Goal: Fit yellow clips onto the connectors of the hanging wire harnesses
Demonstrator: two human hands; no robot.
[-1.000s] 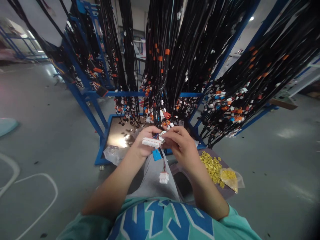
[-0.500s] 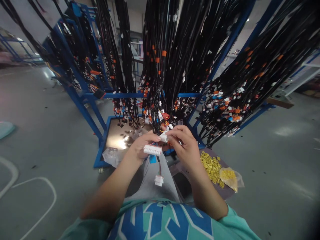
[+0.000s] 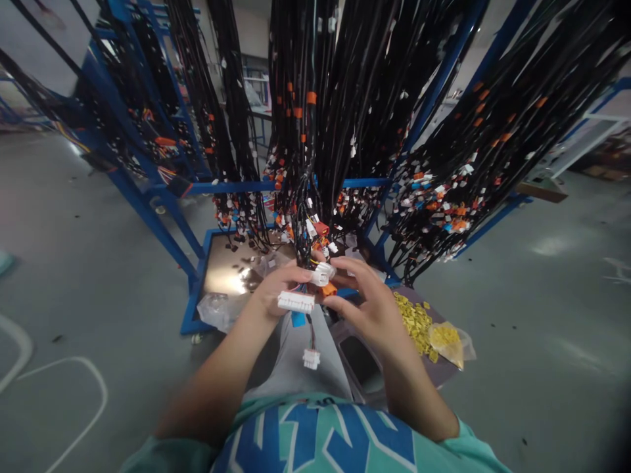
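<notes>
Since the earlier frame, the thumb and forefinger of the right hand (image 3: 374,300) have parted from their pinch, and the small white connector (image 3: 323,274) has turned. On the left, a clear plastic bag (image 3: 219,312) lies at the near edge of the blue rack (image 3: 231,188). Next is the left hand (image 3: 273,289), closed with its thumb against the small white connector. A long white connector (image 3: 296,301) is before its fingers, a blue piece (image 3: 298,319) just below, and a white plug (image 3: 311,359) hangs nearer. An orange connector (image 3: 329,290) shows between the hands. The right hand is partly open beside these; whether it touches them, I cannot tell. Farther right, yellow pieces (image 3: 414,322) lie heaped.
</notes>
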